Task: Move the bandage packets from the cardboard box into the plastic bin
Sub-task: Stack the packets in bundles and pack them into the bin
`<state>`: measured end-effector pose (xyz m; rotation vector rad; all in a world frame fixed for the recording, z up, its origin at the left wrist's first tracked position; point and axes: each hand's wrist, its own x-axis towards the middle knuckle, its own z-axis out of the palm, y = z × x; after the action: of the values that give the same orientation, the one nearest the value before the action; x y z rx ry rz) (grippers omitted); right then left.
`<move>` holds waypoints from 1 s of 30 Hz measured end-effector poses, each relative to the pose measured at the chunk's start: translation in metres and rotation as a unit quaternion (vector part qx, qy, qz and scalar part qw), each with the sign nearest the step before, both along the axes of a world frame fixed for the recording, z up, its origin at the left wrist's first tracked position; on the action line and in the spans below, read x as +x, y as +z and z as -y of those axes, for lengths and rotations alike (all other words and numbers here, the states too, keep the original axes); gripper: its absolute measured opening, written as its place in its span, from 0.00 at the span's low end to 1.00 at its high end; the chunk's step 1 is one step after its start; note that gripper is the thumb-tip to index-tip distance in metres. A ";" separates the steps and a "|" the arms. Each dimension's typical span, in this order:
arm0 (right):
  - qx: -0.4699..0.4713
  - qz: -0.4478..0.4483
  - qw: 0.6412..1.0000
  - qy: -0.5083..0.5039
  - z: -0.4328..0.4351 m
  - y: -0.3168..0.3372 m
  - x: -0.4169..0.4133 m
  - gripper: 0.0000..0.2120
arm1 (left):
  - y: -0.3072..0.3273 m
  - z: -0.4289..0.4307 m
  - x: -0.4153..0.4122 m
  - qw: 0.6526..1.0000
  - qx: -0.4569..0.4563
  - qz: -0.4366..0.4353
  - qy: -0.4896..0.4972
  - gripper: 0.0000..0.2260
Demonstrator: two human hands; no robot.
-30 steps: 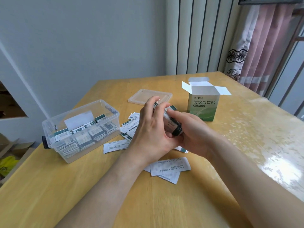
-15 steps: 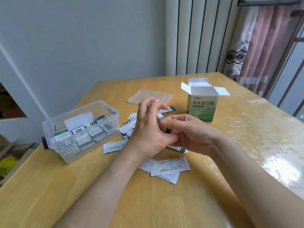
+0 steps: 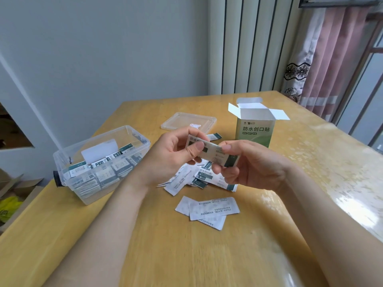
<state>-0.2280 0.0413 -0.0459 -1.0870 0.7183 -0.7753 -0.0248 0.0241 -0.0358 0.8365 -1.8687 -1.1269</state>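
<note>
One clear plastic bin (image 3: pixel 145 148) stands well to the left of my fingers, close to the table's (image 3: pixel 186 255) left edge, open and lined with rows of bandage packets (image 3: pixel 103 172), too many to count. My left hand (image 3: pixel 172 160) and right hand (image 3: pixel 252 164) meet above the middle of the table, both clamped on one small stack of packets (image 3: pixel 213 153): a thumb presses each end from the front, and the other fingers curl behind it. How many packets are in the stack I cannot tell.

Past my fingers lies one clear lid (image 3: pixel 188 123), flat on the table. Directly beneath them is a loose heap of packets (image 3: pixel 196 177). Nearer to me, three overlapping packets (image 3: pixel 207 208) lie face down.

Beyond my right fingers stands one cardboard box (image 3: pixel 256 129), upright with its flaps open. Bare wood lies between my left fingers and the bin, and glossy bare table runs to the right edge.
</note>
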 end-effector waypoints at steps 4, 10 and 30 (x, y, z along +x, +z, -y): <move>0.012 0.061 0.997 0.053 0.001 -0.005 0.001 0.16 | -0.004 -0.002 -0.009 0.991 0.064 -0.110 0.035 0.08; -0.015 -0.108 0.991 -0.079 0.000 0.004 0.006 0.06 | -0.010 0.002 -0.010 0.980 0.000 -0.079 0.180 0.07; -0.126 -0.094 0.974 -0.164 -0.004 0.003 0.023 0.12 | -0.003 -0.002 -0.008 0.998 -0.033 0.025 0.049 0.39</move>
<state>-0.2052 0.0449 -0.0433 -1.3019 0.9965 -1.0772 -0.0328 0.0265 -0.0393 0.9153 -1.8742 -0.9869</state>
